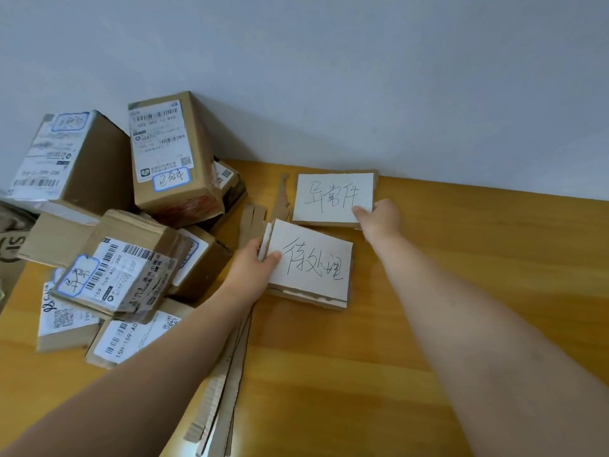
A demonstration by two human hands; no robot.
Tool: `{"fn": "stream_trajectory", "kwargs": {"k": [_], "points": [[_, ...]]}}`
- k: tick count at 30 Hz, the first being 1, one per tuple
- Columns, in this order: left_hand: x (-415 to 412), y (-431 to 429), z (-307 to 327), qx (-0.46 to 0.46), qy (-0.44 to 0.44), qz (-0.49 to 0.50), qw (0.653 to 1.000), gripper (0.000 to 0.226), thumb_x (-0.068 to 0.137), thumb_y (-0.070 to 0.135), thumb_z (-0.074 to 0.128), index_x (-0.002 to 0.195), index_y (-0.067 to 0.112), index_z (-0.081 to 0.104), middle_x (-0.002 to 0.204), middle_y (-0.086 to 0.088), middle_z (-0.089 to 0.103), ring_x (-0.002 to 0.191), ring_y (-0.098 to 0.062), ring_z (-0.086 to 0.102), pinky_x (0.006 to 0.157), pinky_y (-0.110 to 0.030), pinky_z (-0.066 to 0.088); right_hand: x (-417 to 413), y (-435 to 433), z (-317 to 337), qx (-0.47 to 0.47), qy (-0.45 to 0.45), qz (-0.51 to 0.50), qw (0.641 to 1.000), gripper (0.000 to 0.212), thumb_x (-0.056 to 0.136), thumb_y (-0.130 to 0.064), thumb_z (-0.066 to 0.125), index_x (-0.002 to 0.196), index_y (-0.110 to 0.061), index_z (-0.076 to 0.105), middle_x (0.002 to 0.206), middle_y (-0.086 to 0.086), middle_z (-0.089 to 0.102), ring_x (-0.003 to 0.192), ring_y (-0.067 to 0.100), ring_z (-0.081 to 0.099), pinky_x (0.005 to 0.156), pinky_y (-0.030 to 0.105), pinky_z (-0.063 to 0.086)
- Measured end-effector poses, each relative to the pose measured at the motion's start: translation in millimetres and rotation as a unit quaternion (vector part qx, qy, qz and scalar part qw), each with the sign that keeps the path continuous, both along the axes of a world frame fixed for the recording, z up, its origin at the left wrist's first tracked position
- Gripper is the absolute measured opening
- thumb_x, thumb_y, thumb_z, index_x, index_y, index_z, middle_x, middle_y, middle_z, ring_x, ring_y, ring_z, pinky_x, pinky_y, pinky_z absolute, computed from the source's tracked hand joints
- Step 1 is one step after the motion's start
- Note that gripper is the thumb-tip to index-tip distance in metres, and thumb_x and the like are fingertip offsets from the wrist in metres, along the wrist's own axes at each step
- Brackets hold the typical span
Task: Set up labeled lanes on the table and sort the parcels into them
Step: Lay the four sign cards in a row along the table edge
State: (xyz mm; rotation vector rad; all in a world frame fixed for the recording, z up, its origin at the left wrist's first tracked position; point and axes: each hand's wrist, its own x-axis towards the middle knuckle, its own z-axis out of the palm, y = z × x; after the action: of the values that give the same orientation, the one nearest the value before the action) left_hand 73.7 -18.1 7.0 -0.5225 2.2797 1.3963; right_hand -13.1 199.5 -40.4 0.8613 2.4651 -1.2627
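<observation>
Head view. My left grip [255, 258] pinches the near label card [313, 262] at its left edge, thumb on the white handwritten face and fingers curled underneath. The card rests on more cardboard pieces on the yellow worktop [478, 275]. Just beyond the near label card, close to the wall, lies the far label card [333, 197], also white with handwriting. My right grip [379, 219] touches that card's lower right corner with a fingertip on top; I cannot tell whether it clasps the edge. Left of the near label card the parcels [131, 225] sit in a heap, brown boxes with shipping labels, some tilted on others. Cardboard strips [227, 374] run from the near label card's left side toward me.
</observation>
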Motion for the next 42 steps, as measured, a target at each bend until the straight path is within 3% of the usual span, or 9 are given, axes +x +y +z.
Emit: {"fn": "stream_trajectory", "kwargs": {"k": [6, 12, 17, 21, 24, 30, 34, 37, 42], "points": [[-7, 1, -9, 0.02, -0.023, 0.023, 0.999, 0.038, 0.098, 0.019, 0.05, 0.134, 0.01, 0.047, 0.125, -0.007, 0.06, 0.098, -0.015, 0.058, 0.068, -0.017, 0.046, -10, 5, -7, 0.104, -0.039, 0.048, 0.993, 0.037, 0.087, -0.043, 0.062, 0.095, -0.008, 0.057, 0.083, 0.005, 0.058, 0.079, 0.03, 0.06, 0.05, 0.027, 0.033], [-11, 0, -7, 0.021, -0.019, 0.028, 0.999, 0.037, 0.097, 0.019, 0.052, 0.133, 0.01, 0.048, 0.123, -0.006, 0.061, 0.097, -0.015, 0.059, 0.066, -0.016, 0.048, -7, 7, -7, 0.239, -0.022, 0.071, 0.968, 0.058, 0.084, -0.047, 0.066, 0.12, -0.006, 0.045, 0.118, 0.011, 0.058, 0.105, 0.032, 0.059, 0.067, 0.033, 0.04], [-7, -4, -3, 0.021, -0.016, 0.037, 0.999, 0.039, 0.097, 0.02, 0.053, 0.134, 0.01, 0.047, 0.124, -0.007, 0.06, 0.097, -0.015, 0.059, 0.071, -0.02, 0.048, 9, 7, 2, 0.174, 0.045, 0.079, 0.981, 0.046, 0.088, -0.04, 0.063, 0.117, -0.008, 0.048, 0.114, 0.009, 0.057, 0.099, 0.027, 0.058, 0.07, 0.032, 0.042], [1, 0, 5, 0.03, -0.008, 0.048, 0.998, 0.043, 0.096, 0.022, 0.055, 0.136, 0.011, 0.044, 0.123, -0.006, 0.06, 0.098, -0.017, 0.06, 0.075, -0.025, 0.051, 39, 11, 14, 0.086, 0.095, 0.06, 0.99, 0.042, 0.093, -0.038, 0.057, 0.122, -0.009, 0.051, 0.125, 0.006, 0.049, 0.109, 0.022, 0.053, 0.081, 0.026, 0.038], [8, 7, 13, 0.031, 0.007, 0.059, 0.998, 0.044, 0.095, 0.025, 0.056, 0.135, 0.011, 0.044, 0.123, -0.006, 0.06, 0.104, -0.022, 0.061, 0.086, -0.035, 0.053, 62, 16, 23, -0.013, 0.094, 0.055, 0.994, 0.038, 0.093, -0.04, 0.056, 0.118, -0.011, 0.052, 0.115, 0.002, 0.056, 0.102, 0.018, 0.056, 0.081, 0.027, 0.042], [35, 36, 29, 0.08, 0.022, 0.121, 0.989, 0.04, 0.094, 0.026, 0.058, 0.129, 0.011, 0.048, 0.12, -0.007, 0.062, 0.106, -0.024, 0.062, 0.09, -0.044, 0.054, 110, 36, 45, -0.135, 0.071, 0.058, 0.987, 0.034, 0.093, -0.04, 0.058, 0.116, -0.016, 0.05, 0.106, -0.004, 0.056, 0.095, 0.013, 0.055, 0.077, 0.025, 0.044], [55, 65, 41, 0.137, 0.031, 0.16, 0.977, 0.027, 0.094, 0.023, 0.059, 0.117, 0.014, 0.05, 0.111, -0.005, 0.065, 0.094, -0.026, 0.066, 0.073, -0.044, 0.059, 132, 61, 60, -0.189, 0.082, 0.025, 0.978, 0.033, 0.088, -0.037, 0.066, 0.109, -0.015, 0.053, 0.105, 0.003, 0.059, 0.098, 0.022, 0.06, 0.08, 0.033, 0.05], [69, 91, 50, 0.135, 0.042, 0.163, 0.976, 0.03, 0.093, 0.026, 0.06, 0.118, 0.012, 0.052, 0.11, -0.005, 0.066, 0.094, -0.029, 0.067, 0.077, -0.048, 0.058, 146, 84, 77, -0.203, 0.092, 0.023, 0.975, 0.037, 0.085, -0.034, 0.071, 0.108, -0.014, 0.051, 0.105, 0.005, 0.059, 0.086, 0.018, 0.06, 0.061, 0.027, 0.047], [86, 135, 58, 0.106, 0.077, 0.147, 0.98, 0.034, 0.092, 0.025, 0.06, 0.12, 0.008, 0.051, 0.104, -0.004, 0.064, 0.083, -0.024, 0.066, 0.051, -0.033, 0.057, 166, 125, 97, -0.123, 0.096, 0.112, 0.981, 0.041, 0.08, -0.032, 0.076, 0.104, -0.014, 0.049, 0.088, -0.003, 0.052, 0.074, 0.012, 0.051, 0.061, 0.025, 0.043]]}}
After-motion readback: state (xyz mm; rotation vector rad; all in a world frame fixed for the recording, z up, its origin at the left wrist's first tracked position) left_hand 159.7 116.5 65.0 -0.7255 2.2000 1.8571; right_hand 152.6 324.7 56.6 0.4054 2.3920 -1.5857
